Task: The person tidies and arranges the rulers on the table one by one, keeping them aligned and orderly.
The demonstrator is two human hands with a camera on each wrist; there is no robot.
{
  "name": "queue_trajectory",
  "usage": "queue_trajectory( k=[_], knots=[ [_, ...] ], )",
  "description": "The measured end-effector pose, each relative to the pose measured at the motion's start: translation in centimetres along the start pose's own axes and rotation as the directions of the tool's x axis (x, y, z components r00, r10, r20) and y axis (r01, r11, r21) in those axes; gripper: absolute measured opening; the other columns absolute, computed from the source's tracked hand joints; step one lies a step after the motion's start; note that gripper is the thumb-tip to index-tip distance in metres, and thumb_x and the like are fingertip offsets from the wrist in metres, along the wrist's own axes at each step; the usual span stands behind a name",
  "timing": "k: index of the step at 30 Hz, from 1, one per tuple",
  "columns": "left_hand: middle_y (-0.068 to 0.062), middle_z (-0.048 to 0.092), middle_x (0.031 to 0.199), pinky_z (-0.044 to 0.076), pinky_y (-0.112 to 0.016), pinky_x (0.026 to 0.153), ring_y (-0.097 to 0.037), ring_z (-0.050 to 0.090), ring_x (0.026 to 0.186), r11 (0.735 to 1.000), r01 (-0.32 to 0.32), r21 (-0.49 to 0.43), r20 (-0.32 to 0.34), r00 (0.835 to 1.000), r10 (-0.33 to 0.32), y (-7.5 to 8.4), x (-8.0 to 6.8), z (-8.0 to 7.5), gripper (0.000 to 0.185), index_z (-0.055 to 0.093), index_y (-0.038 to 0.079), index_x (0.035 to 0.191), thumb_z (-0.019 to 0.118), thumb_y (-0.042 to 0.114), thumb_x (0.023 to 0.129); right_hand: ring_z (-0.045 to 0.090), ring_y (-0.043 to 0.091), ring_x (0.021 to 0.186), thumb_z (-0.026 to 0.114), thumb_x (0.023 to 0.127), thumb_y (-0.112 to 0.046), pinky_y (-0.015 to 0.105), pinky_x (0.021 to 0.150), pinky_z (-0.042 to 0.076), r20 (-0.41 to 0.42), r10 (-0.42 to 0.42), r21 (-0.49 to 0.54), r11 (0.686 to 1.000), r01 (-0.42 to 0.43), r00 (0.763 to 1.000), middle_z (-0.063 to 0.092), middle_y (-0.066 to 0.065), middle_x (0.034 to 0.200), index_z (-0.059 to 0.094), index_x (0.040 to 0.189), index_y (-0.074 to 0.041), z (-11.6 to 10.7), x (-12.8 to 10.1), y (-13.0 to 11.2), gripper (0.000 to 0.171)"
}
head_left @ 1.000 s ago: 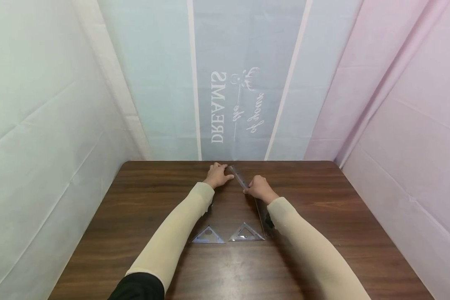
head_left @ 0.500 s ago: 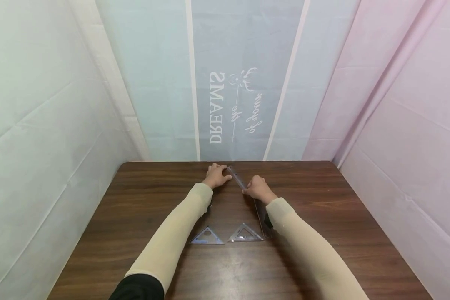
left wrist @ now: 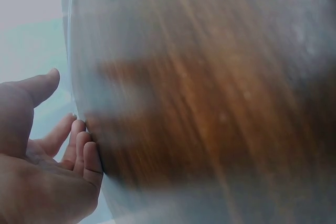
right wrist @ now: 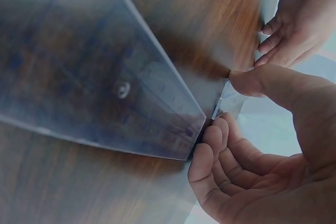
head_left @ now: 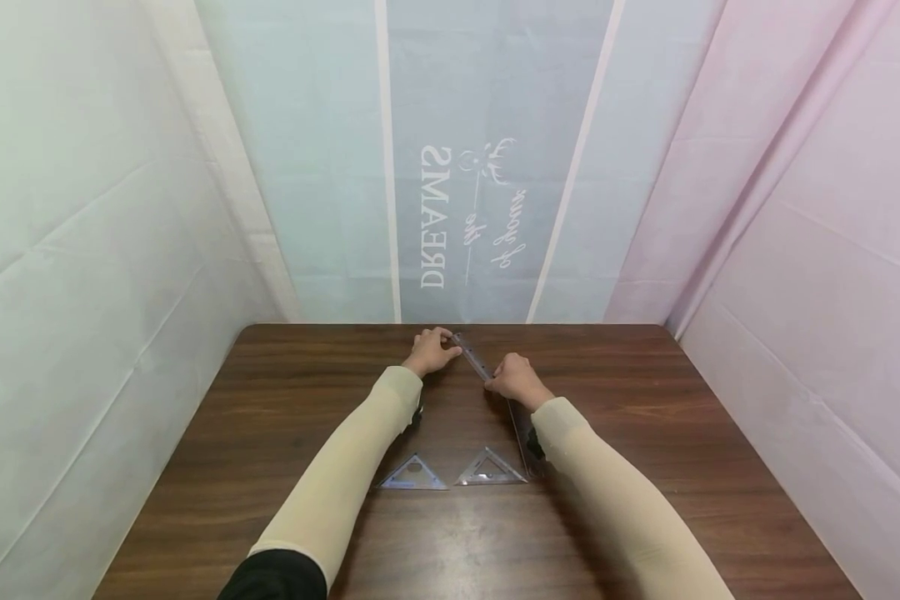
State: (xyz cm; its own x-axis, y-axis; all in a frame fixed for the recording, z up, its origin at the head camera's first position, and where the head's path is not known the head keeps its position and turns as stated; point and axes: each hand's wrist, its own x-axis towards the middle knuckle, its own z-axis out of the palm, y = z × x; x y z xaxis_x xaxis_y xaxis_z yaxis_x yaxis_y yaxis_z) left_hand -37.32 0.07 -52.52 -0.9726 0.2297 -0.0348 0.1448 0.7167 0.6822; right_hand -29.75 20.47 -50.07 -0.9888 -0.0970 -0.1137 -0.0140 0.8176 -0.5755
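My right hand (head_left: 520, 382) pinches the near end of a clear ruler (head_left: 472, 358), which slants away across the far part of the table. In the right wrist view the thumb and curled fingers sit on either side of this ruler's end (right wrist: 228, 98). My left hand (head_left: 431, 352) is at the ruler's far end, its fingertips low by the table and its thumb held apart. A second long clear ruler-like piece (head_left: 519, 429) lies under my right wrist, partly hidden; close up, this clear piece (right wrist: 105, 77) shows printed marks and a small hole.
Two clear triangular set squares lie side by side nearer the body: a bluish set square (head_left: 412, 482) on the left and a clear set square (head_left: 487, 478) on the right. The brown wooden table (head_left: 307, 417) ends at a hanging cloth (head_left: 345, 167) behind, with pale cloths at both sides.
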Motion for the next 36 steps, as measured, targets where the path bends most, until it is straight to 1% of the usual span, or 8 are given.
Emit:
queue_trajectory(
  k=[7, 11, 15, 21, 24, 28, 30, 36],
  knots=[
    [-0.017, 0.057, 0.141, 0.041, -0.047, 0.114, -0.036, 0.046, 0.135, 0.996, 0.012, -0.086, -0.019, 1.000, -0.014, -0.1, 0.0, -0.2, 0.045, 0.057, 0.004, 0.142, 0.069, 0.030, 0.108, 0.043, 0.012, 0.048, 0.080, 0.094, -0.014, 0.028, 0.052, 0.040, 0.008, -0.010, 0.004, 1.000, 0.010, 1.000, 0.062, 0.005, 0.054, 0.069, 0.062, 0.000, -0.3, -0.3, -0.2, 0.036],
    [-0.018, 0.059, 0.140, 0.042, -0.047, 0.114, -0.037, 0.046, 0.135, 0.992, 0.024, -0.126, -0.029, 0.999, -0.027, -0.3, -0.2, -0.2, 0.045, 0.055, 0.003, 0.141, 0.067, 0.032, 0.109, 0.039, 0.011, 0.048, 0.080, 0.095, -0.014, 0.028, 0.054, 0.040, 0.008, 0.001, 0.011, 1.000, -0.001, 1.000, 0.059, 0.003, 0.052, 0.062, 0.056, -0.006, -0.1, -0.2, -0.2, 0.044],
    [-0.017, 0.063, 0.139, 0.045, -0.047, 0.111, -0.036, 0.048, 0.134, 0.981, 0.041, -0.189, -0.045, 0.998, -0.051, -0.1, -0.6, -0.4, 0.047, 0.047, 0.005, 0.141, 0.066, 0.035, 0.109, 0.043, 0.012, 0.050, 0.081, 0.094, -0.013, 0.028, 0.055, 0.041, -0.022, -0.017, 0.027, 0.999, 0.017, 1.000, 0.060, 0.002, 0.054, 0.058, 0.057, -0.010, 0.3, 0.1, 0.0, 0.044],
    [-0.023, 0.067, 0.135, 0.051, -0.049, 0.102, -0.039, 0.064, 0.121, 0.953, 0.002, -0.304, -0.090, 0.995, -0.031, 0.2, -1.6, -0.7, 0.047, 0.041, 0.005, 0.140, 0.065, 0.032, 0.110, 0.056, 0.015, 0.058, 0.083, 0.094, -0.012, 0.030, 0.057, 0.047, -0.071, -0.047, 0.043, 0.998, 0.050, 0.996, 0.068, 0.005, 0.066, 0.070, 0.075, -0.003, 0.9, 0.3, 0.5, 0.024],
    [-0.024, 0.066, 0.133, 0.051, -0.049, 0.099, -0.039, 0.065, 0.117, 0.942, -0.031, -0.335, -0.121, 0.993, -0.010, 0.2, -1.9, -0.7, 0.043, 0.040, 0.005, 0.137, 0.063, 0.030, 0.111, 0.064, 0.018, 0.065, 0.083, 0.093, -0.011, 0.035, 0.063, 0.054, -0.108, -0.073, 0.033, 0.996, 0.077, 0.992, 0.072, 0.009, 0.077, 0.074, 0.089, 0.001, 0.9, 0.2, 0.6, 0.016],
    [-0.022, 0.067, 0.131, 0.051, -0.047, 0.097, -0.037, 0.066, 0.117, 0.928, -0.057, -0.368, -0.161, 0.987, -0.003, 0.1, -2.0, -0.8, 0.038, 0.040, 0.008, 0.133, 0.062, 0.030, 0.112, 0.067, 0.023, 0.076, 0.083, 0.093, -0.012, 0.042, 0.075, 0.058, -0.140, -0.088, 0.020, 0.996, 0.092, 0.986, 0.071, 0.015, 0.095, 0.070, 0.104, 0.005, 0.7, -0.1, 0.2, 0.024],
    [-0.022, 0.070, 0.127, 0.053, -0.045, 0.093, -0.037, 0.068, 0.113, 0.913, -0.065, -0.402, -0.177, 0.984, -0.008, 0.2, -2.1, -0.8, 0.036, 0.040, 0.007, 0.131, 0.063, 0.027, 0.111, 0.067, 0.024, 0.079, 0.083, 0.093, -0.013, 0.044, 0.078, 0.058, -0.143, -0.086, 0.011, 0.996, 0.089, 0.986, 0.069, 0.016, 0.099, 0.068, 0.109, 0.005, 0.6, -0.4, 0.0, 0.028],
    [-0.020, 0.077, 0.115, 0.055, -0.030, 0.074, -0.039, 0.073, 0.101, 0.860, -0.083, -0.503, -0.211, 0.977, -0.029, 0.7, -2.5, -0.7, 0.031, 0.042, 0.007, 0.129, 0.063, 0.020, 0.111, 0.067, 0.022, 0.076, 0.082, 0.094, -0.014, 0.042, 0.075, 0.056, -0.151, -0.102, -0.011, 0.995, 0.102, 0.983, 0.071, 0.013, 0.095, 0.066, 0.109, 0.003, 0.5, -1.4, -0.4, 0.028]
  ],
)
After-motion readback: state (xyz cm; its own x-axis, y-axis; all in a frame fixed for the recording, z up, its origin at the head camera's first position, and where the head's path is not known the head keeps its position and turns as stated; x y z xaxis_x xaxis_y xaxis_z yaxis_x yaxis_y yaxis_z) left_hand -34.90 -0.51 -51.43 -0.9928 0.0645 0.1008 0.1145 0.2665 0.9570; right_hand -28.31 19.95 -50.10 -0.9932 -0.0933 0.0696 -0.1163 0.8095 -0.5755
